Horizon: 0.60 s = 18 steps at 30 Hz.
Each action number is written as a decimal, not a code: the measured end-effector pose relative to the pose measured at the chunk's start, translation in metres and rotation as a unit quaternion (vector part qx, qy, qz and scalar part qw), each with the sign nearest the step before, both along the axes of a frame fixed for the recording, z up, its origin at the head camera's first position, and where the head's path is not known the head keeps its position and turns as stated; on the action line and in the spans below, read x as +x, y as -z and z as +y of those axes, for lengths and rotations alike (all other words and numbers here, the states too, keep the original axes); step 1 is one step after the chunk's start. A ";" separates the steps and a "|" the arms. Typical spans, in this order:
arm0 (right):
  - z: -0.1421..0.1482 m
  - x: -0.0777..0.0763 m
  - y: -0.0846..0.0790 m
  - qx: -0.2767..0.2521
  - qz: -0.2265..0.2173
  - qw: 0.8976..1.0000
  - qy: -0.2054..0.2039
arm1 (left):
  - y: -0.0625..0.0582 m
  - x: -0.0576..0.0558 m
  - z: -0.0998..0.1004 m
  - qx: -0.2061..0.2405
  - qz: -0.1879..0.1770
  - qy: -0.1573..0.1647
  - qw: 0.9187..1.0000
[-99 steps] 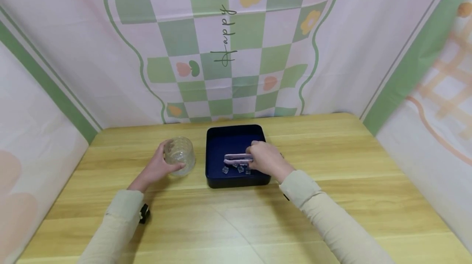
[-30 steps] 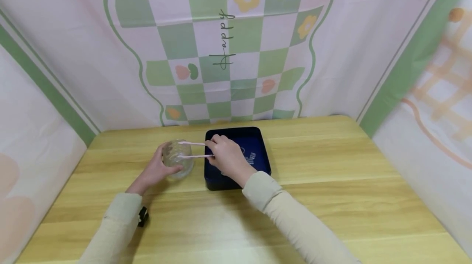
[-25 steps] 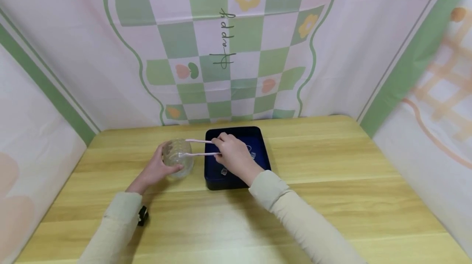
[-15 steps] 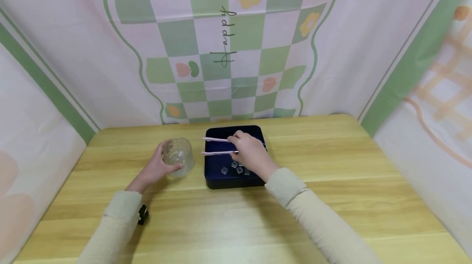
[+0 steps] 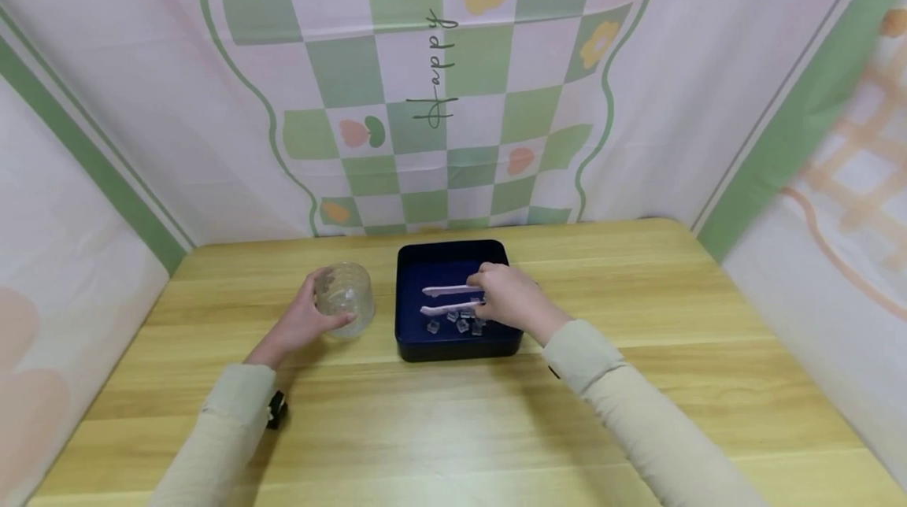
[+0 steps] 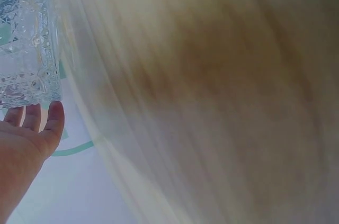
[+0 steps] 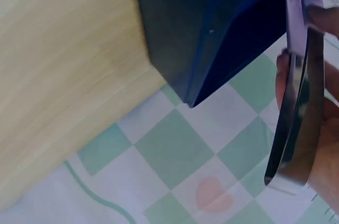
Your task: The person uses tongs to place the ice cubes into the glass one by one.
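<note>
My left hand [image 5: 301,322] holds a clear, textured glass [image 5: 349,298], fingers round its far left side and thumb at the front. In the left wrist view the fingertips touch the patterned glass [image 6: 26,44]. Left of my right hand [image 5: 516,301], a pair of tongs [image 5: 450,290] points toward the glass, its pale pink arms spread apart over the navy tray [image 5: 457,351]. The right wrist view shows that hand pinching the tongs' metal body [image 7: 302,128]. Several clear cubes [image 5: 463,326] lie in the tray below the tongs; some are hidden by the hand.
A wood-grain table [image 5: 439,428] carries everything. Behind it hangs a checked cloth [image 5: 418,168], and pale cloth walls stand on both sides. A small black object [image 5: 277,410] sits by the left cuff.
The right hand has carried the tongs rightward from above the glass to over the tray, lowering them toward the cubes. The left hand and the glass stay nearly in place.
</note>
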State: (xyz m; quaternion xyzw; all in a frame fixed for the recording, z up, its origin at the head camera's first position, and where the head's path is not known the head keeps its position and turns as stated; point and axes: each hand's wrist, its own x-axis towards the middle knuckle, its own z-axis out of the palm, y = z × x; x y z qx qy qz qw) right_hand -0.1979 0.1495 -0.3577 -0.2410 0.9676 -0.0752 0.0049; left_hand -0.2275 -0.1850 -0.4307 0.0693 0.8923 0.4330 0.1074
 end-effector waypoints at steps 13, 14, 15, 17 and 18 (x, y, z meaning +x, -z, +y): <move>0.007 -0.001 0.007 0.009 -0.061 0.998 -0.020 | 0.001 0.000 0.002 -0.006 -0.001 0.003 1.000; 0.007 -0.001 0.007 0.010 -0.062 0.998 -0.022 | 0.001 0.000 0.002 -0.006 -0.001 0.001 1.000; 0.007 -0.001 0.008 0.012 -0.063 0.998 -0.024 | 0.000 0.000 0.002 -0.005 -0.002 0.001 1.000; 0.008 -0.001 0.008 0.015 -0.065 0.997 -0.026 | 0.000 0.000 0.002 -0.003 -0.002 -0.001 1.000; 0.008 -0.001 0.008 0.017 -0.066 0.997 -0.026 | 0.000 0.000 0.002 -0.003 -0.001 0.000 1.000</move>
